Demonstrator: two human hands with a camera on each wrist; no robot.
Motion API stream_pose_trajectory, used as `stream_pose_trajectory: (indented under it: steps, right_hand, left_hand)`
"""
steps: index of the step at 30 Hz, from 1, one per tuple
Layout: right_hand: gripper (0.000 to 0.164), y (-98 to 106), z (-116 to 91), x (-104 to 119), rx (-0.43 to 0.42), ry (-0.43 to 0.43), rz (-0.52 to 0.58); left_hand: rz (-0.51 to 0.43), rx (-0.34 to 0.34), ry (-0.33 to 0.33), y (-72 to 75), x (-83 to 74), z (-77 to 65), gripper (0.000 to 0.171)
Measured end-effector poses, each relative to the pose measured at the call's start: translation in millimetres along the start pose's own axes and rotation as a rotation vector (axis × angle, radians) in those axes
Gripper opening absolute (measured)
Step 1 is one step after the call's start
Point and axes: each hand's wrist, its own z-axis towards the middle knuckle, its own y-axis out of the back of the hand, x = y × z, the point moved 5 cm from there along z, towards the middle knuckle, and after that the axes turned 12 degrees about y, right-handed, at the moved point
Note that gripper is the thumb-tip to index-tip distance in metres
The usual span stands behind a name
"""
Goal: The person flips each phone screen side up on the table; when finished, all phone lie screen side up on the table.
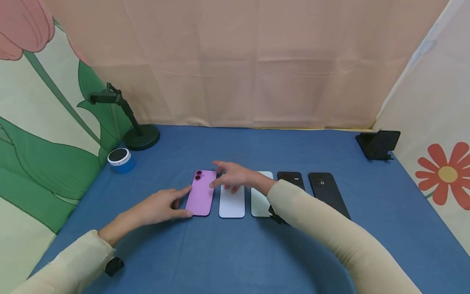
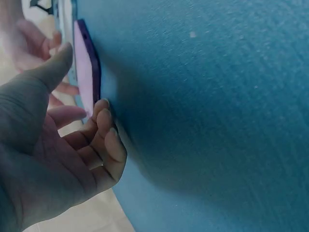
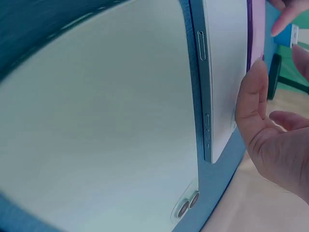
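Observation:
A purple phone [image 1: 202,195] lies back up with its two camera lenses at the far end. My left hand [image 1: 158,208] is at its left side, index fingertip by the upper edge and thumb at the near corner. In the left wrist view its other fingers bend loosely beside the purple phone [image 2: 85,67]. My right hand [image 1: 236,175] hovers over the far end of a white phone [image 1: 232,206], one fingertip right at the purple phone's right edge. A pale green phone [image 3: 111,111] lies under my right wrist, partly hidden in the head view.
Two black phones, one [image 1: 291,178] partly behind my right sleeve and one [image 1: 327,190] farther right, continue the row. A black stand [image 1: 141,136] and a blue-and-white round container [image 1: 122,160] stand at the left. A black folding holder [image 1: 378,145] is at the back right.

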Motion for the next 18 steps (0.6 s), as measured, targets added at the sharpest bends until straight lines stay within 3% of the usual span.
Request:
stream_pose_trajectory:
  steps: [9, 18]
  right_hand:
    - [0.087, -1, 14, -3, -0.041, -0.011, 0.005]
    - [0.088, -2, 21, 7, -0.024, -0.038, -0.074]
  left_hand:
    - [0.107, -0.005, 0.042, -6.5, -2.0, 3.7, 0.093]
    - [0.168, -0.013, 0.042, -8.3, -2.9, 9.2, 0.094]
